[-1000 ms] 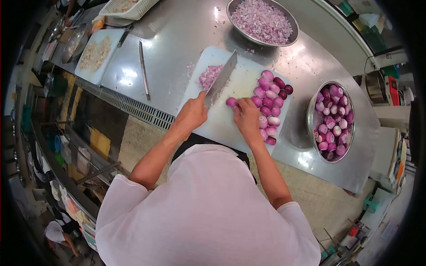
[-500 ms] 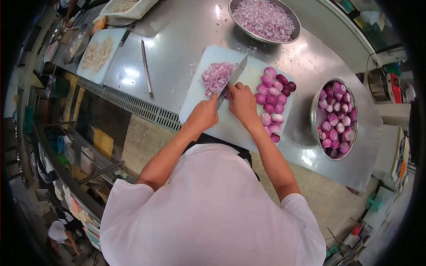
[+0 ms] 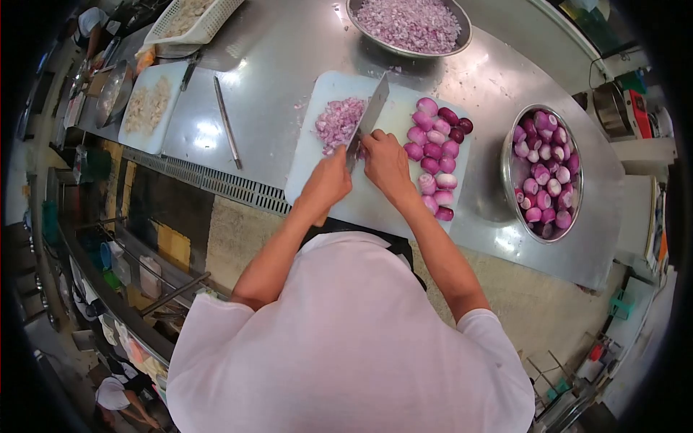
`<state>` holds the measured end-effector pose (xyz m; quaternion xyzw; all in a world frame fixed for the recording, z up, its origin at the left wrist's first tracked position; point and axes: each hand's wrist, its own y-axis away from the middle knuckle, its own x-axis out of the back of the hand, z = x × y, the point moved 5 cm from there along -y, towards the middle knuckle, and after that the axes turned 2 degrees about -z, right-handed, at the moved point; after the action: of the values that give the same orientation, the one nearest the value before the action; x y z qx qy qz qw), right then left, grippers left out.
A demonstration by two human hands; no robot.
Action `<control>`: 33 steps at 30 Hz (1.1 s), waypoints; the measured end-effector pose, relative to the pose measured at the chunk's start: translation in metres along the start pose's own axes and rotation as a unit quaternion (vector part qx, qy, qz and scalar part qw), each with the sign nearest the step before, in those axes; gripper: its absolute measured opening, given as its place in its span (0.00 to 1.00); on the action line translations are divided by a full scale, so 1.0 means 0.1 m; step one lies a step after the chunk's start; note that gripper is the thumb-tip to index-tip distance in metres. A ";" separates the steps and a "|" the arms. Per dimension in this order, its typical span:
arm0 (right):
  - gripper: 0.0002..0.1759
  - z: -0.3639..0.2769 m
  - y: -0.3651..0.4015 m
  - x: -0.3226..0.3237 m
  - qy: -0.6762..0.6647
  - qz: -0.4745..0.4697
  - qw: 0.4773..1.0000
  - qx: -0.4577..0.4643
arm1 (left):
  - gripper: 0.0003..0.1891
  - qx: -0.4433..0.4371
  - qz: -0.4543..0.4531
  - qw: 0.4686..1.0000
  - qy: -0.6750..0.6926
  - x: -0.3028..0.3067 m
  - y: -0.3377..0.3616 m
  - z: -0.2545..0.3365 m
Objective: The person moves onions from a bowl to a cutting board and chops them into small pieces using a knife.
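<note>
My left hand [image 3: 328, 180] is closed round the handle of a cleaver [image 3: 375, 108], its broad blade slanting up and right over a white cutting board [image 3: 398, 110]. Chopped purple onion [image 3: 339, 123] lies in a heap left of the blade. Right of the blade is my right hand [image 3: 387, 164], fingers bent and pressed together at the blade's side; what they hold is hidden, with small onion bits beside them. Rows of purple onion pieces [image 3: 433, 150] cover the board's right part.
A steel bowl [image 3: 511, 173] of onions stands right, another bowl [image 3: 469, 32] of chopped onion at the top. Left are a metal rod [image 3: 227, 123], a second board [image 3: 167, 108] with pale pieces, a knife [image 3: 189, 72] and a white basket [image 3: 224, 16]. Another person [image 3: 115, 393] is lower left.
The view has shifted, so the board, bowls and onions appear slightly further left or higher. The cleaver stays in my left hand, and my right hand remains beside the blade.
</note>
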<state>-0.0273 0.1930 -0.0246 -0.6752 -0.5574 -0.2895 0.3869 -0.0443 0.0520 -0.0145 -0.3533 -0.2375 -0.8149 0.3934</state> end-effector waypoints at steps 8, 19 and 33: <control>0.10 0.01 0.04 -0.01 -0.012 0.001 1.000 -0.009 | 0.14 0.012 -0.001 1.000 0.018 -0.06 -0.12 0.02; 0.07 0.08 0.06 -0.01 -0.021 0.022 0.999 -0.017 | 0.12 0.064 -0.054 0.996 0.035 0.15 -0.03 0.19; 0.09 0.15 0.11 -0.03 -0.056 0.050 0.997 -0.012 | 0.15 0.014 -0.023 1.000 0.011 -0.09 -0.19 0.17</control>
<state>-0.0181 0.2033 -0.0370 -0.7220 -0.5401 -0.2376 0.3612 -0.0496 0.0787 -0.0122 -0.3328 -0.2527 -0.8242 0.3821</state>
